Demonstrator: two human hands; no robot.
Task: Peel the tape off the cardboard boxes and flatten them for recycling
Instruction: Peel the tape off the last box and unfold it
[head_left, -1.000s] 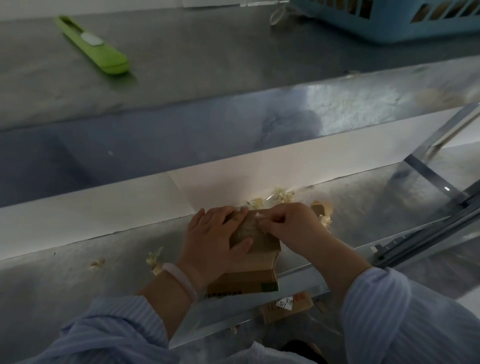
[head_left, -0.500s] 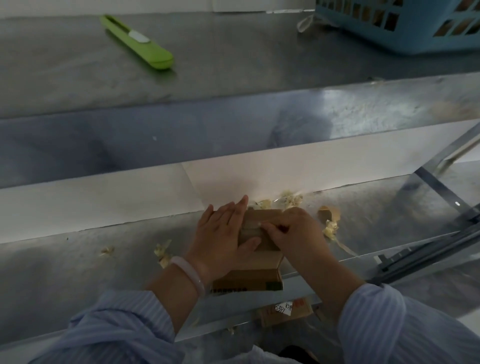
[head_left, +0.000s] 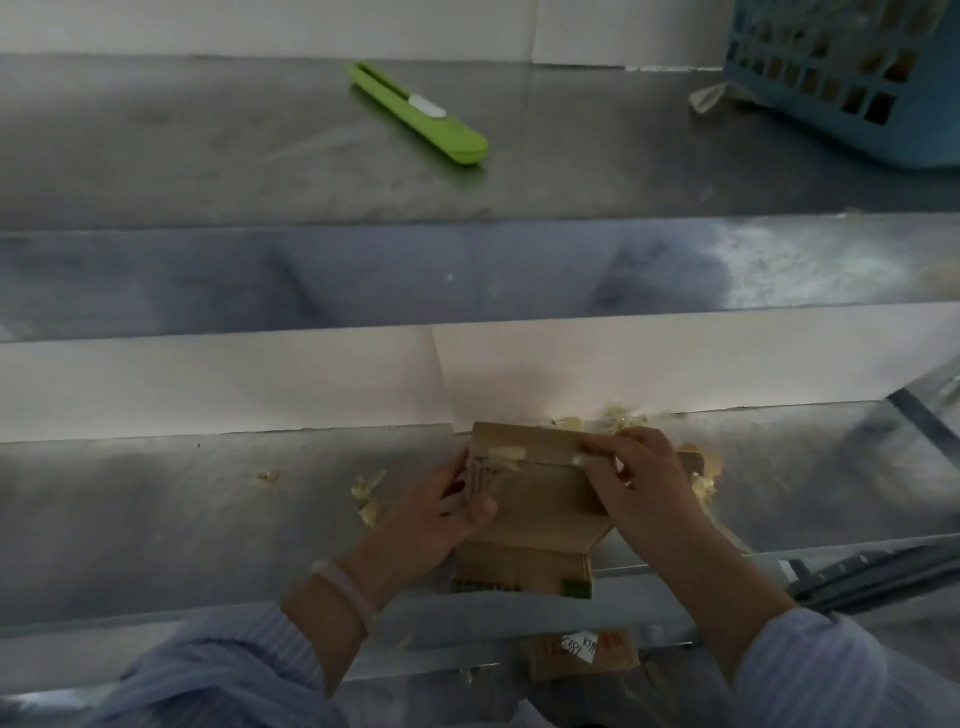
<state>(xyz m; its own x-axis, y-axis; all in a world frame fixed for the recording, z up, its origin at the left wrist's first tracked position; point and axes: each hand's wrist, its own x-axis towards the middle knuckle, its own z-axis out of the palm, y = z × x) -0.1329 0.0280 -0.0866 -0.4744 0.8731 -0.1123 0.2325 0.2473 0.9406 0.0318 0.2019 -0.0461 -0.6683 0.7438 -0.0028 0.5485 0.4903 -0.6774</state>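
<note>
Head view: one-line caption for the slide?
Recycling prep: left hand steadies a small cardboard box on the steel shelf while the right hand pinches its tape; green cutter lies above.

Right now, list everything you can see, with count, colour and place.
small brown cardboard box: one, brown, lower steel shelf, between the hands
yellowish tape strip: one, along the box's top seam
crumpled tape scraps: several, pale yellow, scattered on lower shelf
green plastic utility knife: one, upper shelf
blue plastic lattice basket: one, upper shelf, far right
labelled cardboard piece: one, brown, below the lower shelf's edge
left hand: one, grips the box's left side
right hand: one, pinches the tape strip
</note>
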